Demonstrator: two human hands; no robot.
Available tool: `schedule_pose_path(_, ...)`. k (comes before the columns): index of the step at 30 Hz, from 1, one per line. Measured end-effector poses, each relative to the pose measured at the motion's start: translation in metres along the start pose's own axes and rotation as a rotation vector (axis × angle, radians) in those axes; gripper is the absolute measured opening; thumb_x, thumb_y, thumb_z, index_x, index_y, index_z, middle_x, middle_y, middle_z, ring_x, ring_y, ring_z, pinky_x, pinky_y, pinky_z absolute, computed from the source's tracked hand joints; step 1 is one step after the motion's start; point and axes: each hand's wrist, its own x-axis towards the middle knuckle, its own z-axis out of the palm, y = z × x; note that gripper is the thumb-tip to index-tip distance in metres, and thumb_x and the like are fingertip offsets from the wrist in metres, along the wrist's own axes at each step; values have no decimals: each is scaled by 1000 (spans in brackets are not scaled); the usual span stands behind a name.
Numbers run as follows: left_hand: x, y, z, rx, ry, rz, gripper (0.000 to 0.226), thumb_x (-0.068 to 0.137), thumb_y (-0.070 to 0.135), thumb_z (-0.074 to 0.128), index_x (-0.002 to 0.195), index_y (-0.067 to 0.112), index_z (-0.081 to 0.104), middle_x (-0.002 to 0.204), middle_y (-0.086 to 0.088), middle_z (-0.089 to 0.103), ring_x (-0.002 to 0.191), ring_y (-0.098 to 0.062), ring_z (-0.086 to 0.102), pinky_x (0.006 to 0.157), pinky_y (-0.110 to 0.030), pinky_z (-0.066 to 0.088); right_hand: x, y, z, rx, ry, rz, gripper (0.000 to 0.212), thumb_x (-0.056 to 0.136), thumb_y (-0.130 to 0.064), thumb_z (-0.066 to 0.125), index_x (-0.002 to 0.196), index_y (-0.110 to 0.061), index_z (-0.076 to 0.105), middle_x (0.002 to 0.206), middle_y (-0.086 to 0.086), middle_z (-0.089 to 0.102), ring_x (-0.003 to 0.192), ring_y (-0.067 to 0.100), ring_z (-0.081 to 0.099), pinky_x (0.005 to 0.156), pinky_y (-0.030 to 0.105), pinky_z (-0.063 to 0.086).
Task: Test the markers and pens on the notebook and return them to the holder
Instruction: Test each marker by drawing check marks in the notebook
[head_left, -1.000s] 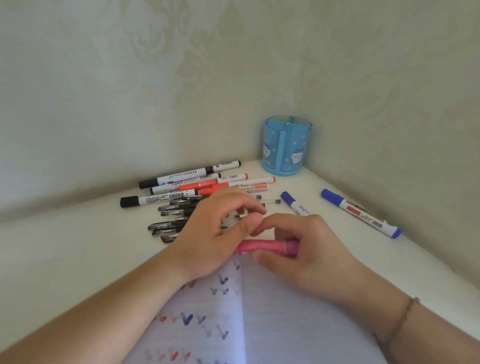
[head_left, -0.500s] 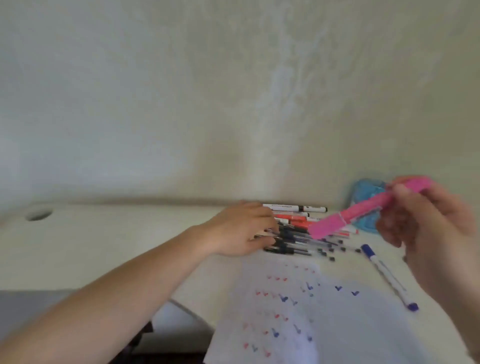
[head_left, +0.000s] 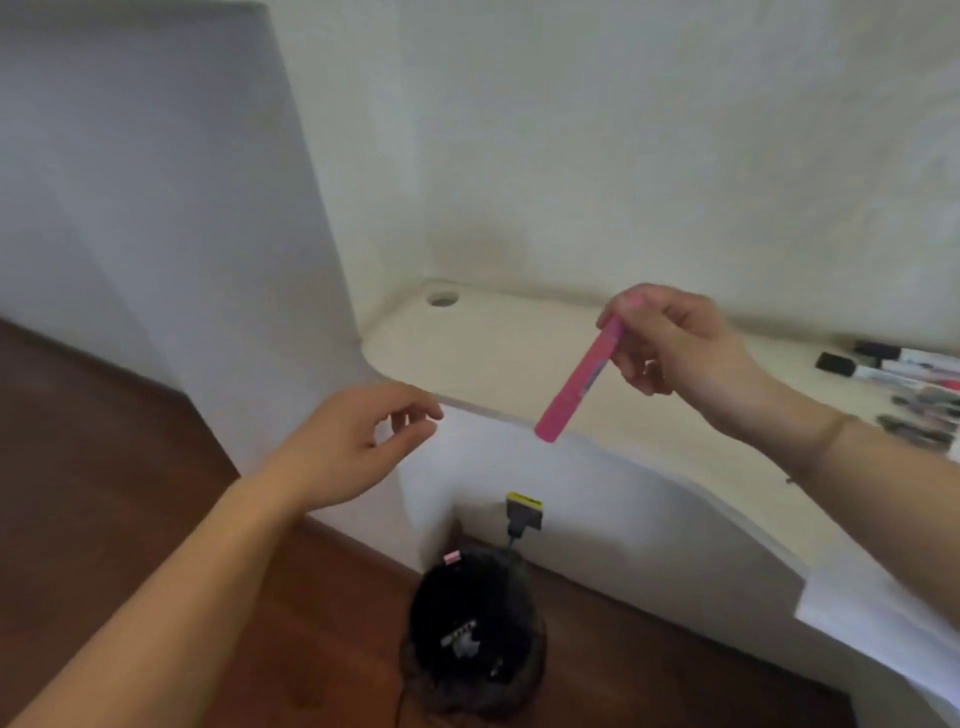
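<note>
**Pink marker carried away from the notebook, toward the bin**

One second ago I saw both hands at the pink marker over the notebook. Now the view has turned left and down. The right hand (head_left: 675, 343) pinches the marker (head_left: 579, 382) at its upper end with curled fingers (head_left: 618, 312), and the marker hangs with its lower end pointing down, past the front edge of the tabletop (head_left: 493, 353). The left hand (head_left: 358, 441) has left the pens and floats in the air, its fingers loosely curled and holding nothing.

I judge that this marker is not going to the holder. It hangs above a black bin (head_left: 472, 623) on the floor, so perhaps it failed the test and will be dropped there. The holder is out of view now.

The tabletop is pale cream with a rounded corner and a cable hole (head_left: 442, 299). At its right edge lie the other markers and pens (head_left: 904, 384), and a white corner of the notebook (head_left: 883, 613) shows lower right. The walls are pale and the floor (head_left: 104, 467) is dark wood. A plug (head_left: 523, 512) sits in the wall above the bin.
</note>
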Motion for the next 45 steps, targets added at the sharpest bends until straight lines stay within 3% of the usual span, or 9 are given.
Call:
schedule_pose_path(7, -19, -19, -25, -71, 95, -122, 15, 93, 21, 63, 99, 34, 68, 94, 20, 67, 89, -5, 62, 79, -16, 47, 1, 34, 44, -394, -270, 96, 24, 93, -44, 52, 111, -31, 61, 66, 2, 73, 45, 21, 57, 48, 18, 44)
schedule_pose_path(14, 48, 66, 1, -284, 222, 82, 10, 91, 23, 63, 94, 31, 68, 90, 14, 69, 86, -4, 63, 79, -8, 43, -40, -40, -12, -22, -148, -360, 28, 86, -45, 63, 91, -18, 70, 59, 0, 67, 42, 29, 50, 46, 24, 38)
schedule_pose_path(22, 139, 266, 105, -441, -261, 777, 16, 88, -7, 59, 94, 5, 68, 99, 5, 67, 101, -7, 60, 84, -20, 47, -135, -55, -122, -135, 240, -643, 35, 93, -28, 59, 75, 1, 64, 66, -7, 66, 53, 8, 62, 48, 23, 45)
schedule_pose_path(24, 157, 301, 126, -507, -372, 814, 34, 85, -14, 55, 83, 19, 67, 91, 15, 65, 93, 1, 58, 76, -15, 45, -154, -47, -148, -119, 332, -636, 35, 93, -25, 59, 70, 1, 63, 63, -8, 64, 50, 6, 58, 51, 17, 43)
schedule_pose_path(28, 190, 348, 158, -223, -909, 739, 31, 97, 23, 52, 89, 53, 53, 92, 34, 58, 87, 5, 58, 76, -19, 52, -186, -31, -197, -125, 536, -517, 29, 88, -25, 64, 63, -9, 64, 54, -6, 63, 41, 10, 53, 49, 13, 40)
schedule_pose_path(32, 217, 379, 191, 287, -1133, 586, 32, 94, 55, 50, 113, 30, 58, 101, 13, 71, 91, -11, 69, 85, -33, 54, -202, -8, -239, -201, 639, -279, 20, 83, -21, 64, 65, -13, 68, 48, -6, 59, 41, 8, 51, 45, 17, 39)
schedule_pose_path(36, 208, 399, 233, 492, -871, 509, 43, 99, 47, 39, 81, 13, 58, 80, -3, 72, 77, -23, 70, 75, -32, 53, -198, 29, -289, -741, 819, 203, 12, 89, -22, 64, 88, -32, 70, 70, -6, 67, 57, 8, 57, 57, 26, 48)
schedule_pose_path(40, 192, 394, 262, 591, -532, 543, 22, 100, 26, 37, 95, 19, 57, 99, -3, 66, 88, -24, 62, 67, -31, 39, -184, 58, -335, -1394, 516, 637, 45, 92, -9, 50, 131, -31, 52, 124, -5, 60, 106, 20, 60, 85, 34, 51)
schedule_pose_path(45, 205, 376, 269, 386, -357, 590, 24, 98, 33, 33, 81, 21, 45, 73, 2, 51, 67, -23, 52, 61, -30, 36, -165, 84, -354, -1553, 336, 745, 31, 90, -10, 51, 117, -23, 57, 114, 1, 57, 98, 25, 62, 74, 34, 49)
